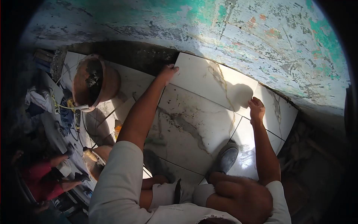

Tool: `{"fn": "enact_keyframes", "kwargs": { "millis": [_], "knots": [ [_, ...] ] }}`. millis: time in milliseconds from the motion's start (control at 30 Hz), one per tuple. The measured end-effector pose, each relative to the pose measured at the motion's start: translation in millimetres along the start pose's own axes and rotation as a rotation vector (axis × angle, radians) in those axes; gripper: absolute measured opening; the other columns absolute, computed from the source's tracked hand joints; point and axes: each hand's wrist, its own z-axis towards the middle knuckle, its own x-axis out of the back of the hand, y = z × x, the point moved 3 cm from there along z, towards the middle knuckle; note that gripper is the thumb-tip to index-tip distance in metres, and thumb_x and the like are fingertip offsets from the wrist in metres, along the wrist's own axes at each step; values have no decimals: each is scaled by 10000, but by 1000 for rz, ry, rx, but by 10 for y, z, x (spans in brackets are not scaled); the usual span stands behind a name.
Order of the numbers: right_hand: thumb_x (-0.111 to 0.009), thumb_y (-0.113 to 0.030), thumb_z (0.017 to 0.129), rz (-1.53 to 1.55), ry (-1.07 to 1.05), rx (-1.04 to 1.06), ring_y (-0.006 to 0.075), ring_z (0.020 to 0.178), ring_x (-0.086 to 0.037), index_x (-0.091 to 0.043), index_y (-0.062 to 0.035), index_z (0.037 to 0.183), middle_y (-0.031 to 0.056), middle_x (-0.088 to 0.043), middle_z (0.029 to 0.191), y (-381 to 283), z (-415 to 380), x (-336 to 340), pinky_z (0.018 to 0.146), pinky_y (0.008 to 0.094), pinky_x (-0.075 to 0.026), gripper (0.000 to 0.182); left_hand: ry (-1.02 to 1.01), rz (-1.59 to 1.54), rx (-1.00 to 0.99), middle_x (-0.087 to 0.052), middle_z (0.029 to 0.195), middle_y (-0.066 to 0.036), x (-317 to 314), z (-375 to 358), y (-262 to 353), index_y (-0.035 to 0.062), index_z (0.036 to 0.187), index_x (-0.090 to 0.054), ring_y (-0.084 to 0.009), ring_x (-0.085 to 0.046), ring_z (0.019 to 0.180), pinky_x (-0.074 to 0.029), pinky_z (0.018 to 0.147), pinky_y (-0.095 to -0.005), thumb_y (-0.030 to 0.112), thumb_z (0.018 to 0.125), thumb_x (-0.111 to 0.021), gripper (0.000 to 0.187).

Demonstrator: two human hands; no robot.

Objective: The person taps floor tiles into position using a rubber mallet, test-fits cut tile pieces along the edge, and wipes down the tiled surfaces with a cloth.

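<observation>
A long white marble-look tile (201, 72) with a brown vein lies along the foot of the wall. My left hand (169, 74) is closed at its left end, with the fingers curled over the edge. At the other end, my right hand (256, 109) has its fingers bent and pinched together by the joint with a neighbouring tile (272, 106). Whatever is between those fingertips is too small to see. A larger veined tile (186, 119), dusted with dark crumbs, lies between my arms and my shoes.
A worn wall (149, 22) with peeling green paint runs along the far side. To the left stand a bucket (112, 80) with grey residue and a second container (99, 160). A person in red (39, 175) is at the far left. Dark rubble (305, 149) lies right.
</observation>
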Motion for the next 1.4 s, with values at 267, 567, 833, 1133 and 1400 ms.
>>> {"fn": "enact_keyframes", "kwargs": {
  "millis": [267,567,833,1133,1400],
  "knots": [
    [-640,-46,859,73,-16,31,253,1100,-587,-498,99,1267,211,-616,1192,4,-21,-18,963,334,-441,456,-103,192,-3,-587,1262,-142,155,222,35,-60,1349,-460,-219,-573,1095,-469,908,-361,271,847,-743,664],
    [-636,-30,864,82,3,34,256,1117,-581,-496,98,1268,205,-608,1208,58,4,-27,980,335,-433,446,-109,219,128,-571,1302,-162,110,7,226,-20,1376,-449,-241,-567,1119,-464,921,-366,292,853,-732,671],
    [-648,-47,856,34,37,73,242,1110,-591,-519,94,1245,199,-620,1187,-38,-103,-76,966,335,-445,433,15,25,33,-475,1411,-172,-50,-32,15,-23,1429,-357,-264,-445,1285,-359,1052,-387,269,930,-637,642],
    [-670,-75,839,-45,54,64,231,1060,-620,-541,84,1226,183,-643,1152,-80,-117,-87,942,316,-465,437,44,22,31,-456,1424,-184,-56,-39,29,-39,1425,-352,-262,-428,1304,-335,1072,-391,260,929,-638,646],
    [-671,-97,839,-74,46,70,233,1076,-614,-538,76,1240,185,-641,1161,-65,-110,-72,941,317,-466,457,-54,144,1,-551,1326,-189,64,-25,146,-48,1372,-439,-280,-526,1211,-423,991,-419,302,869,-713,671]
  ]
}}
